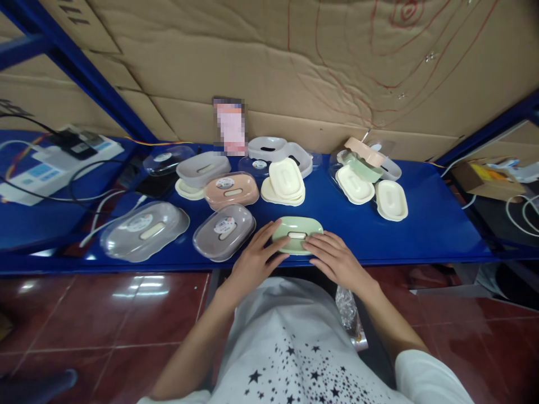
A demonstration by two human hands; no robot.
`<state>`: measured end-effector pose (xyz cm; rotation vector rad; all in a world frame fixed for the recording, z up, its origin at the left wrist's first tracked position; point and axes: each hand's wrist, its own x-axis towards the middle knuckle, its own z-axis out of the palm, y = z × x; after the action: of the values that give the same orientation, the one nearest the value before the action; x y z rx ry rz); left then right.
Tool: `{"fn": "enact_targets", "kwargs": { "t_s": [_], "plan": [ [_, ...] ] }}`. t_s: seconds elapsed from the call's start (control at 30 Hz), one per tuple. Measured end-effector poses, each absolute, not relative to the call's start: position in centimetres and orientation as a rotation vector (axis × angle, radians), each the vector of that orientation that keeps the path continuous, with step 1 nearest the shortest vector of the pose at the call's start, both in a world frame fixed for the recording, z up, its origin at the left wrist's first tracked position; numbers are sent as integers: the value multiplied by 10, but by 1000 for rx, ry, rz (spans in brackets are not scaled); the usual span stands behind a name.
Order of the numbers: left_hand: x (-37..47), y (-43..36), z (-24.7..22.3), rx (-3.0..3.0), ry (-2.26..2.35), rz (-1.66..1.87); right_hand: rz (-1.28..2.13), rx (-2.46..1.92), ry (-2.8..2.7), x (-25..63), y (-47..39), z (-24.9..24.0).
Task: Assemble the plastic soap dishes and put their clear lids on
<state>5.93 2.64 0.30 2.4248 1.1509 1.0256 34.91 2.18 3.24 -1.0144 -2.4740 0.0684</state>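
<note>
A green oval dish (298, 225) with a pale bar in its middle lies at the front edge of the blue shelf (429, 230). My left hand (259, 252) touches its left side, fingers apart. On the right side of the dish rests my right hand (332, 255), its fingers spread over the rim. Left of my hands is a grey dish under a clear lid (224, 233), with a pink lidded dish (232, 191) behind it. Cream oval trays (287, 178) are stacked behind the green dish.
Another grey lidded dish (145, 231) sits at the left. Cream trays (391, 200) and a pile with a peach part (364, 152) stand at the back right. A phone (231, 126) leans against the cardboard. Cables and a power strip (54, 163) lie far left.
</note>
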Motion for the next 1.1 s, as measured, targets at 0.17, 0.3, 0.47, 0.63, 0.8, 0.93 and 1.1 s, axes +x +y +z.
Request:
{"fn": "enact_targets", "kwargs": {
  "t_s": [0.17, 0.3, 0.47, 0.63, 0.8, 0.93, 1.1],
  "plan": [
    [60, 25, 8, 2428, 1173, 1008, -219, -1451, -2013, 418, 68, 39],
    [61, 25, 9, 2430, 1177, 1034, -434, -1943, -1730, 480, 90, 27],
    [62, 25, 8, 2408, 1186, 1024, -393, -1834, -1829, 512, 121, 43],
    [60, 25, 8, 2409, 1175, 1023, -212, -1827, -2019, 515, 186, 71],
    [61, 25, 9, 2398, 1171, 1032, -221, -1844, -2018, 505, 207, 68],
    [62, 26, 10, 2396, 1173, 1049, -310, -1775, -2002, 492, 193, 67],
    [63, 25, 10, 2379, 1175, 1044, -531, -1559, -2150, 449, 193, 81]
  ]
}}
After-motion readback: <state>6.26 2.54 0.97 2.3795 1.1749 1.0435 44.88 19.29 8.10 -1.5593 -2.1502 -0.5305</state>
